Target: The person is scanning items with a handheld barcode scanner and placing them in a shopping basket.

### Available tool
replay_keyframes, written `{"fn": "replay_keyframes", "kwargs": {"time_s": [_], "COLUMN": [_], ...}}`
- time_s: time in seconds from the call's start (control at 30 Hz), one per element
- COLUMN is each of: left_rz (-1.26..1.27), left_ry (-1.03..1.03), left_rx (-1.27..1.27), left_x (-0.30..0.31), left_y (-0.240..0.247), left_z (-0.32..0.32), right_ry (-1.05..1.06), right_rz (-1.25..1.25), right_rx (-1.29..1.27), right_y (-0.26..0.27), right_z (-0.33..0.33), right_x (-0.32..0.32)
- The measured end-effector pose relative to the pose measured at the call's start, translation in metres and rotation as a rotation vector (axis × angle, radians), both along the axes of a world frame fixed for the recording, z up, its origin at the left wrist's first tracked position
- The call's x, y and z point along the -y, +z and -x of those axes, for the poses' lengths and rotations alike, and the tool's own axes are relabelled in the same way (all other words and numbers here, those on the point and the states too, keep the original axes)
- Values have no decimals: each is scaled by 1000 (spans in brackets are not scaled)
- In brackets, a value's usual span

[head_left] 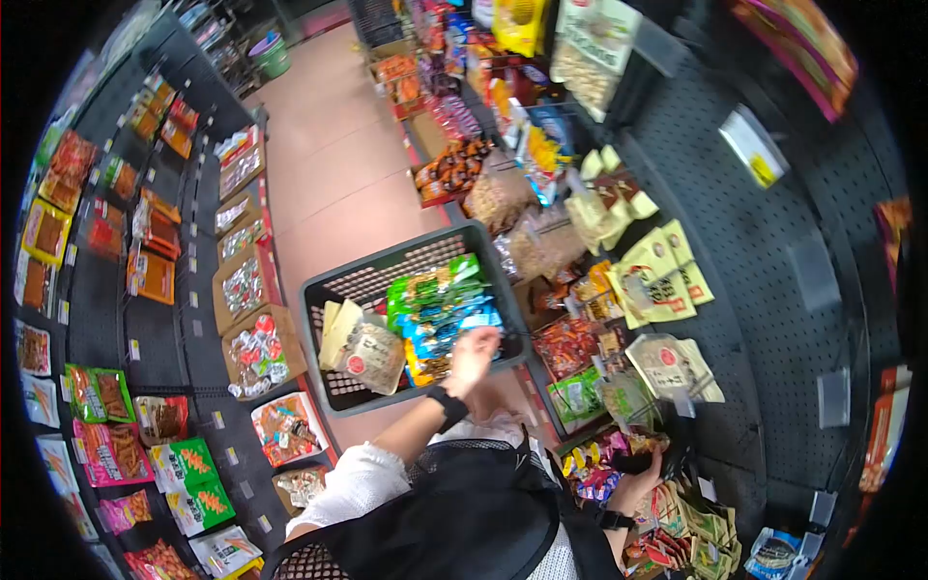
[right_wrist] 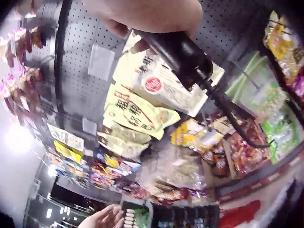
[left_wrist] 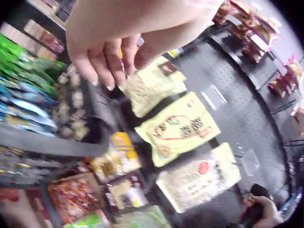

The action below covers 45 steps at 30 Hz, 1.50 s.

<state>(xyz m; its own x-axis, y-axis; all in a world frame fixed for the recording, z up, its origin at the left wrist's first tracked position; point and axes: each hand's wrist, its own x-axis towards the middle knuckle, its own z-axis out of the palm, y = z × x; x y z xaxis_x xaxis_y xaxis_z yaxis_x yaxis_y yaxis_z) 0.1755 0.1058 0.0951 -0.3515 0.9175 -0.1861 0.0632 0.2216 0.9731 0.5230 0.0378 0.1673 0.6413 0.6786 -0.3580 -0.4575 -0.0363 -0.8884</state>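
My left hand [head_left: 474, 358] is over the near right edge of a dark plastic shopping basket [head_left: 387, 254]. Its fingers hang loosely curled with nothing in them, as the left wrist view shows. Inside the basket lie several green and blue snack packs [head_left: 445, 300] and pale bags of a grain-like food [head_left: 372, 358]. Down by the right shelf, my right hand [head_left: 646, 476] grips the thick black handle [right_wrist: 178, 52] of a tool with a thin, curved rod. In the right wrist view this tool overlaps a hanging cream bag [right_wrist: 166, 88] with a red round mark.
Cream bags [head_left: 652, 280] hang from the dark pegboard on the right, above boxes of small wrapped snacks [head_left: 570, 348]. Shelves with snack packs [head_left: 111, 449] and open cartons [head_left: 256, 353] line the left. A pink floor aisle [head_left: 329, 126] runs ahead, with a green bucket [head_left: 271, 55] far off.
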Motion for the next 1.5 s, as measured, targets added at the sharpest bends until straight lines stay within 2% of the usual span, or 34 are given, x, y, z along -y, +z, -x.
{"fn": "replay_keyframes", "kwargs": {"time_s": [0.03,0.07,0.1,0.13,0.17,0.2,0.23,0.3,0.33,0.37,0.43,0.47,0.5,0.57,0.6,0.63,0.7,0.73,0.77,0.83,0.87,0.9,0.93,0.97,1.0,1.03,1.07,1.1,1.17,1.23,1.3,1.43,1.47,1.5], "left_rz": [-32,-8,45,329,470,553,518,845,909,912,634,488,484,308,307,300,256,75,63,-48,-163,-225,63,-21,-195,-250,-238,-310,-415,-534,-585,-749,-882,-903], "left_ry": [180,292,394,441,529,612,644,383,289,284,186,223,215,369,437,427,347,306,282,72,86,-1,33,36,5,-44,32,13,27,-31,-74,-282,-343,-383], "left_rx": [-524,-716,-914,-1025,-1076,-1108,-1196,-957,-1004,-1001,-1169,-1159,-1155,-1123,-1026,-1023,-1040,-995,-990,-597,-659,-600,-221,-217,-331,-437,-401,-404,-412,-435,-502,-554,-633,-699], "left_x": [19,36,52,63,69,79,93,112,117,123,130,131,133,140,142,145,144,141,139,128,119,115,116,108,103,102,97,91,78,62,48,27,21,21], "left_y": [-15,-16,-22,-12,7,-2,-16,-24,-30,-32,-34,-26,-26,-27,-32,-34,-28,-27,-24,-9,9,20,50,91,117,131,151,165,190,216,240,260,265,275], "left_z": [36,72,106,134,153,177,199,230,236,241,247,245,241,228,222,221,217,217,216,207,199,200,192,180,175,178,169,164,143,114,81,30,19,4], "right_ry": [11,-42,37,62,87,152,162,294,299,287,327,369,392,454,514,518,540,584,622,718,744,829,841,882,917,1001,1118,1245,1534,1423,1374,1410,1457,1504], "right_rz": [38,157,177,200,223,209,240,125,140,136,144,109,110,69,89,122,87,94,103,46,-4,-141,-231,-385,-593,-824,-1054,-1284,-1827,-1986,-2044,-2129,-2158,-2180], "right_rx": [-24,-25,15,-3,-23,54,42,127,99,41,76,63,30,168,195,252,207,169,132,74,5,-33,-172,-366,-597,-838,-1019,-1203,-1308,-1347,-1325,-1302,-1286,-1270], "right_y": [-8,-30,-27,-22,-18,-9,3,-19,-26,-17,-16,-12,-5,-6,-5,-4,-3,-1,8,40,55,57,72,86,95,101,117,139,171,206,229,258,263,268], "right_z": [12,15,32,51,66,89,111,126,134,152,176,188,200,209,209,210,209,205,205,206,205,193,190,184,178,172,171,175,181,182,179,180,179,179], "right_x": [13,20,26,30,31,27,25,20,18,14,12,11,13,16,20,22,25,26,24,16,11,6,1,-5,-10,-16,-28,-42,-70,-61,-50,-40,-38,-35]}}
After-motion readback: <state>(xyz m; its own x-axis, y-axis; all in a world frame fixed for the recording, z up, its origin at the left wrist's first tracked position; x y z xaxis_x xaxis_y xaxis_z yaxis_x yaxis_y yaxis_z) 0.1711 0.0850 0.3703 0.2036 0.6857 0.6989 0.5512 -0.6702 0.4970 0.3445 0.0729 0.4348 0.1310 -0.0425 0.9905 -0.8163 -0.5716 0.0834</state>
